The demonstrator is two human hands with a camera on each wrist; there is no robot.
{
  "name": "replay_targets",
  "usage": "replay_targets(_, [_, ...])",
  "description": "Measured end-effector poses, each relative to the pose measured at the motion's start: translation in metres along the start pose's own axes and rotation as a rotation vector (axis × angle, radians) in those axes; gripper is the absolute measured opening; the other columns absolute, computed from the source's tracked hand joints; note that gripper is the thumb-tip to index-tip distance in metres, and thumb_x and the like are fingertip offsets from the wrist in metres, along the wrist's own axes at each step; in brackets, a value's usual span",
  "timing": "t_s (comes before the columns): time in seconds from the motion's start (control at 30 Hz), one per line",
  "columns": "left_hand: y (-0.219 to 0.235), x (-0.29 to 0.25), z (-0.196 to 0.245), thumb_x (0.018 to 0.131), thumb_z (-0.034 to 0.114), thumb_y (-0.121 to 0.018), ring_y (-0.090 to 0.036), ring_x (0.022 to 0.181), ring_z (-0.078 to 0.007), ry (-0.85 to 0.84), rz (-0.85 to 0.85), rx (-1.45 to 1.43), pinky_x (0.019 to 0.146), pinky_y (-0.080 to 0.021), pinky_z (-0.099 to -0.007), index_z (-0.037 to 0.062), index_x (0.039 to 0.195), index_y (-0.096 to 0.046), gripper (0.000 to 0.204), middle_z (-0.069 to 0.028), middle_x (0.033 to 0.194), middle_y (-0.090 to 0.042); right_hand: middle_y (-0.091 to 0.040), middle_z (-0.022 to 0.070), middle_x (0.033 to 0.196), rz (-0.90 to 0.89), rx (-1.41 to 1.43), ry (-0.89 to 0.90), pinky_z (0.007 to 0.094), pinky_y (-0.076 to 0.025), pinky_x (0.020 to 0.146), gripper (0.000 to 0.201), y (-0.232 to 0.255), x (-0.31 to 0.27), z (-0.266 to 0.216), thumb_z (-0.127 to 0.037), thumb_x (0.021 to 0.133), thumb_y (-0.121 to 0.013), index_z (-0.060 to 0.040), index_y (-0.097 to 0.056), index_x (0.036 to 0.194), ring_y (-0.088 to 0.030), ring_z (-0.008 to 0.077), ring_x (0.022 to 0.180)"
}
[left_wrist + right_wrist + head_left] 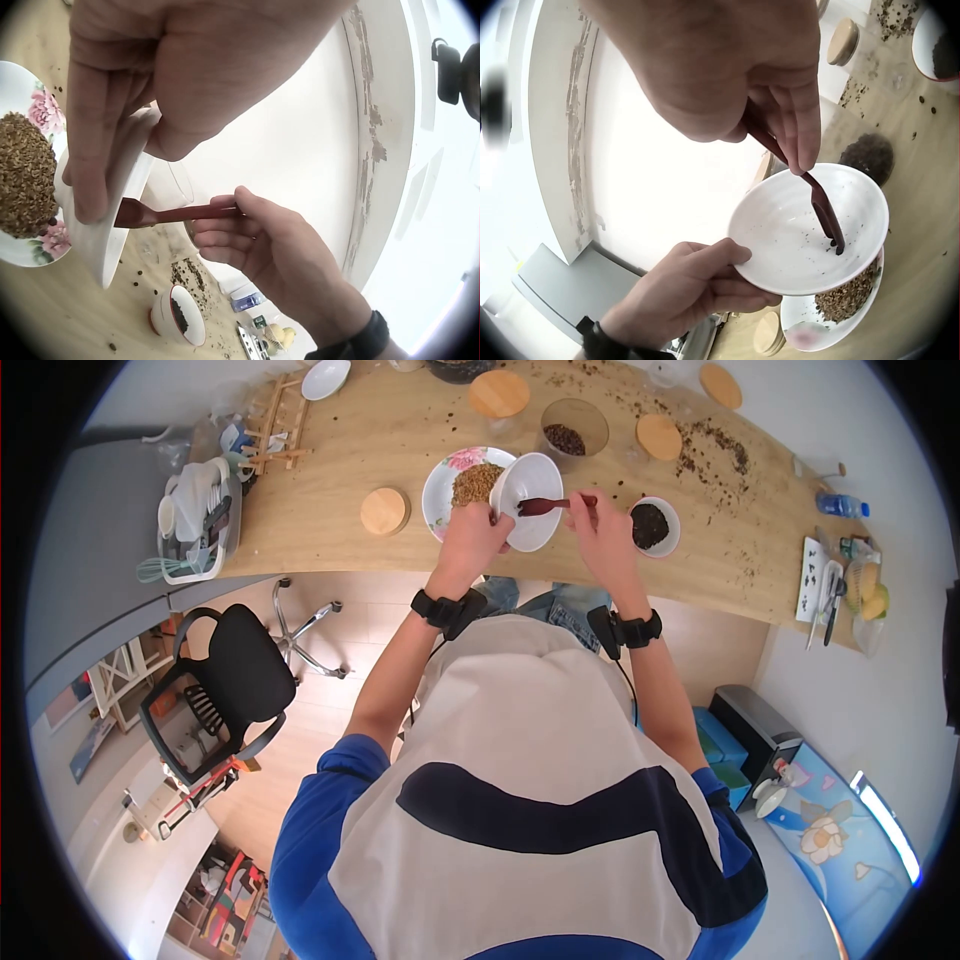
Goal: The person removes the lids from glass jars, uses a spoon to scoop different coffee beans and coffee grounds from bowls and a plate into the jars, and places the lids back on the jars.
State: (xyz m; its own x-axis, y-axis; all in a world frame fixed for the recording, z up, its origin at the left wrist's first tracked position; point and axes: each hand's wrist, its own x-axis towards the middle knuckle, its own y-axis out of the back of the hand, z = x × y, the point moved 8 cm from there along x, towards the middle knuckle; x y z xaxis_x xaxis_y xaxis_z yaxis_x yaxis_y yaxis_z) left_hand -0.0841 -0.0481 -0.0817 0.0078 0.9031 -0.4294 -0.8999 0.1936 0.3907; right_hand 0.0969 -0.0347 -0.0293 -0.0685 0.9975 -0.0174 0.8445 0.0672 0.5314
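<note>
My left hand (470,545) grips the rim of a white bowl (776,232), thumb on the inside, and holds it tilted above the table. Only a few dark specks lie in the bowl. My right hand (605,545) holds a dark red-brown small scoop (823,210) by its handle. In the right wrist view its tip is down at the bowl's inner wall, with dark bits beside it. Under the bowl, partly hidden by it, is a flower-patterned white plate (435,488) bearing a heap of brown grains (26,176).
Right of my right hand stands a small white bowl (674,518) of dark leaf-like bits. A clear container (590,420) with dark contents is farther back. Round wooden lids (384,511) and scattered dark crumbs (715,450) lie on the table (330,480). A dish rack (215,565) is at left.
</note>
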Motion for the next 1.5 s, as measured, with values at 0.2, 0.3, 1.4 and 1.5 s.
replay_targets(0.2, [0.0,0.0,0.003,0.078,0.013,-0.057,-0.065,0.054,-0.0206,-0.066,0.043,0.088,0.05,-0.051,-0.0277,-0.0109,0.069,-0.058,0.026,-0.0165,0.057,-0.06,-0.065,0.0143,0.076,0.02,0.166,-0.192,0.0278,-0.05,0.057,0.026,-0.01,0.005,0.018,-0.02,0.09,-0.051,0.0054,-0.054,0.09,-0.066,0.0176,0.063])
replay_targets(0.3, [0.002,0.002,0.004,0.078,0.012,-0.057,-0.065,0.053,-0.0214,-0.162,0.101,0.19,0.049,-0.051,-0.0282,-0.0111,0.07,-0.058,0.025,-0.0174,0.057,-0.06,-0.065,0.0138,0.075,0.046,0.326,-0.266,0.0272,-0.052,0.058,0.027,-0.016,0.005,0.024,-0.02,0.091,-0.05,0.007,-0.054,0.089,-0.065,0.0176,0.063])
replay_targets(1.4, [-0.001,0.016,-0.025,0.08,0.01,-0.055,-0.066,0.057,-0.0221,0.063,-0.031,-0.164,0.05,-0.053,-0.0273,-0.0124,0.071,-0.058,0.024,-0.0164,0.065,-0.064,-0.061,0.0195,0.089,0.068,1.066,-0.456,0.0345,-0.053,0.074,0.03,-0.031,-0.001,0.08,-0.022,0.094,-0.044,0.0071,-0.05,0.1,-0.063,0.0252,0.08])
replay_targets(1.5, [-0.005,0.015,-0.034,0.081,0.008,-0.052,-0.066,0.059,-0.0231,0.145,-0.079,-0.332,0.052,-0.055,-0.0277,-0.0132,0.073,-0.057,0.023,-0.0179,0.066,-0.064,-0.061,0.0193,0.089,0.109,1.118,-0.479,0.0342,-0.053,0.073,0.029,-0.021,-0.001,0.086,-0.021,0.094,-0.044,0.0071,-0.05,0.098,-0.063,0.0249,0.079])
